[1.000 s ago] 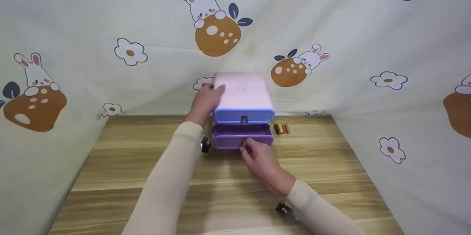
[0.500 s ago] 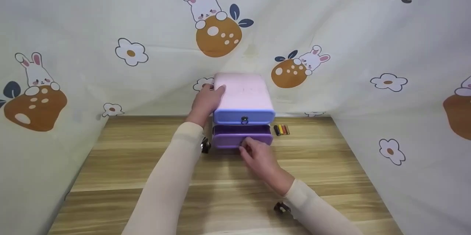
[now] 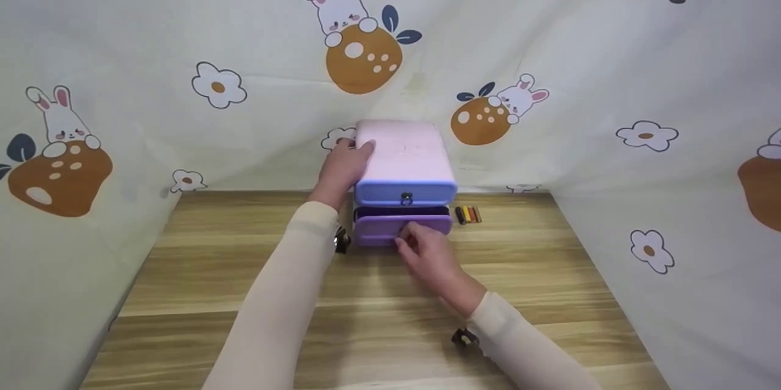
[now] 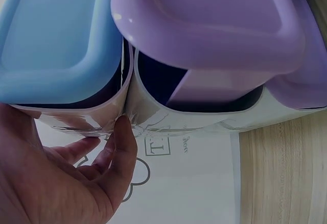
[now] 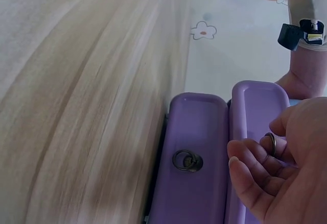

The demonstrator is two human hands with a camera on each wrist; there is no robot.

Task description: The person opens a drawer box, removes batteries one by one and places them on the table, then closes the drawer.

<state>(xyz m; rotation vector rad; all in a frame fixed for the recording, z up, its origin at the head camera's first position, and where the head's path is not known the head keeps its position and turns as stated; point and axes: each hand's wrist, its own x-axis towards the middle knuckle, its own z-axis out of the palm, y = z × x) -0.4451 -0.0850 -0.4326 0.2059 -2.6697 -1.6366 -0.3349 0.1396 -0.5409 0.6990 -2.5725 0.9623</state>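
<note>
A small drawer unit (image 3: 406, 149) with a pink top stands at the back of the table. Its blue top drawer (image 3: 378, 193) looks closed. Below that, a purple drawer (image 3: 375, 230) is pulled out a little, with a dark gap above its front. My left hand (image 3: 343, 171) holds the unit's left side, thumb on the top edge and fingers bent against the side wall. My right hand (image 3: 434, 259) pinches the ring pull (image 5: 272, 145) of the purple drawer. Another purple drawer (image 5: 196, 124) with its own ring shows beside it in the right wrist view.
Several small coloured sticks (image 3: 468, 214), too small to name, lie just right of the unit on the wooden table (image 3: 537, 292). A printed cloth (image 3: 262, 140) hangs close behind and on both sides. A black wrist camera (image 3: 465, 338) sits beneath my right wrist.
The purple drawer has slid inward, and the gap above its front has narrowed. My right hand has moved slightly forward with it. The left hand stays on the unit.
</note>
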